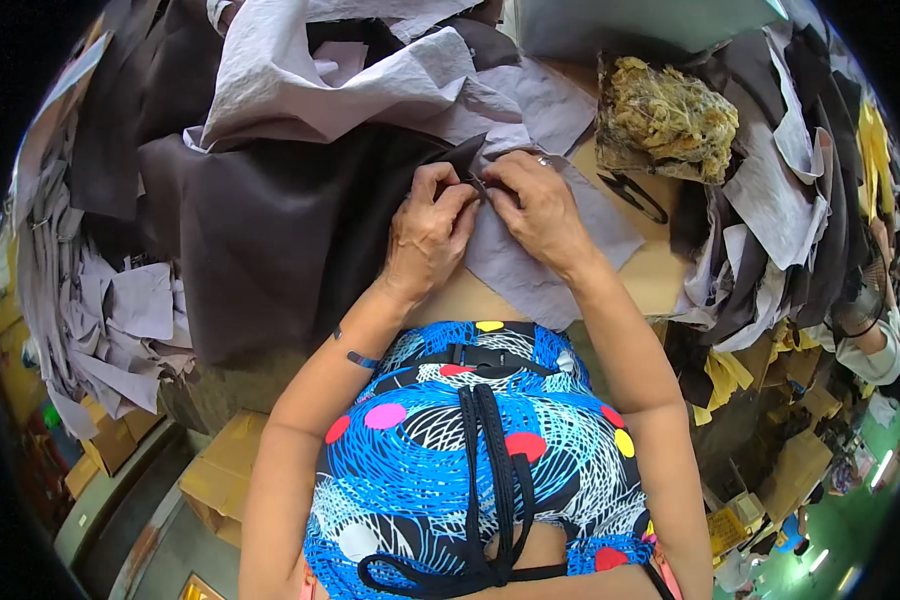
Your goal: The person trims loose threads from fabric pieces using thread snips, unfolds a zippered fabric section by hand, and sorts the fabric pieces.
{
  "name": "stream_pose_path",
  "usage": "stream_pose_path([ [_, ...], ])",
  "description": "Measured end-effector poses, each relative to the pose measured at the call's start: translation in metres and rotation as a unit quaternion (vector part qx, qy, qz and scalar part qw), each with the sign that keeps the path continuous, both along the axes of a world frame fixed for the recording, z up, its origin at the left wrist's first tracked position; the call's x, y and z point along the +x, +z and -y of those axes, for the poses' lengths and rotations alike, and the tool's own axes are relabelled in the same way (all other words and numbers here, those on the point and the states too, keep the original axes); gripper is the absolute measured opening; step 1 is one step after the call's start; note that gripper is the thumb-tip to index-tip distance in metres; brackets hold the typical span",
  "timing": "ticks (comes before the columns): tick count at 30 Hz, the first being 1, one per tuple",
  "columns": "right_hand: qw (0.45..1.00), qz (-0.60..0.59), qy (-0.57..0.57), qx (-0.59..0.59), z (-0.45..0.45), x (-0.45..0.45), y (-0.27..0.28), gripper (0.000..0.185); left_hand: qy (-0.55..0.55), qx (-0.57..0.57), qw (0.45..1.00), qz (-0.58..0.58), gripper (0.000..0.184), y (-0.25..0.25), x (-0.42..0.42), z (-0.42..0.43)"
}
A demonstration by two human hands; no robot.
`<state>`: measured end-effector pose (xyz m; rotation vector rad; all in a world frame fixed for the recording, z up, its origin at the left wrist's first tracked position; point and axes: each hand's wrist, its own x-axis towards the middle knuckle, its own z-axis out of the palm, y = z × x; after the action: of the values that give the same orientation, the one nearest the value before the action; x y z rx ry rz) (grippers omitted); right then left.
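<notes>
My left hand [431,232] is closed in a pinch on the edge of a dark brown leather-like sheet [260,240], near its corner. Right beside it, my right hand [538,208] pinches the same edge with thumb and forefinger, and a ring shows on one finger. The fingertips nearly meet, and the small spot between them is hard to make out. Beneath the right hand lies a pale grey piece [515,265], like the backing side of the material. Black scissor handles [638,198] rest on the table to the right, their blades out of sight.
A clear-wrapped lump of yellowish material [670,120] sits at the back right of the tan table [660,255]. Pale and dark sheets [340,90] heap up behind my hands. Stacked pieces hang at left [55,270] and right [775,190]. Another person's arm [875,345] shows far right.
</notes>
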<state>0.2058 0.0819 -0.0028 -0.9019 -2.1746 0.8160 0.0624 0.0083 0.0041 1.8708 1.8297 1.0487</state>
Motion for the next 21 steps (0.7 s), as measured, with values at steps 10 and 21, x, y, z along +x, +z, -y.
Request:
stream_pose_path([
  [10,0.998,0.025,-0.026,-0.054,-0.001,-0.008,0.004,0.008,0.052,-0.019,0.998,0.029,0.013,0.003,0.0,-0.01],
  [21,0.998,0.043,-0.014,0.032,0.0,-0.019,-0.001,0.008,0.084,-0.044,0.991,0.097,0.01,-0.003,-0.001,-0.014],
])
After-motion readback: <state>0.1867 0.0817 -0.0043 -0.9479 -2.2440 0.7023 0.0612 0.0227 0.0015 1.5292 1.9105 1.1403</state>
